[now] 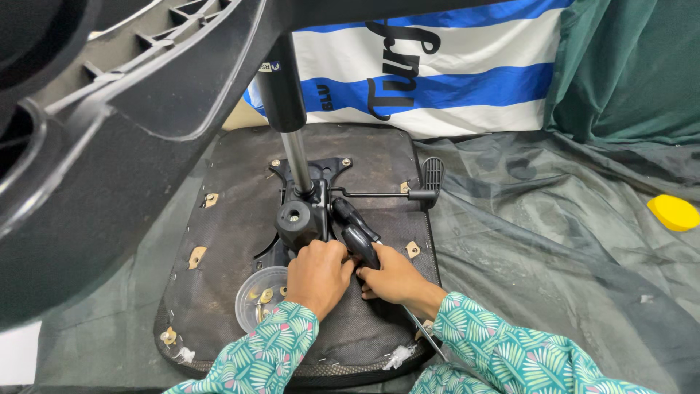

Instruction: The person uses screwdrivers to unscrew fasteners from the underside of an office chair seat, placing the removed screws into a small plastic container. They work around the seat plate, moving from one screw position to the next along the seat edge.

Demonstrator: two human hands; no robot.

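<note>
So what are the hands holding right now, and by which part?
The right hand grips a black-handled tool by the lower end of its handle. The left hand rests beside it on the chair mechanism; what it grips, if anything, cannot be told.

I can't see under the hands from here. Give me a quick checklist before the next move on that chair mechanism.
1. Left hand on the black mechanism: ok.
2. Right hand gripping the black-handled tool: ok.
3. Tool tip seated on a fastener: cannot tell, hidden by the hands.
4. Clear tub of fasteners within reach beside the left hand: ok.
5. Seat base lying flat on the cloth: ok.
</note>
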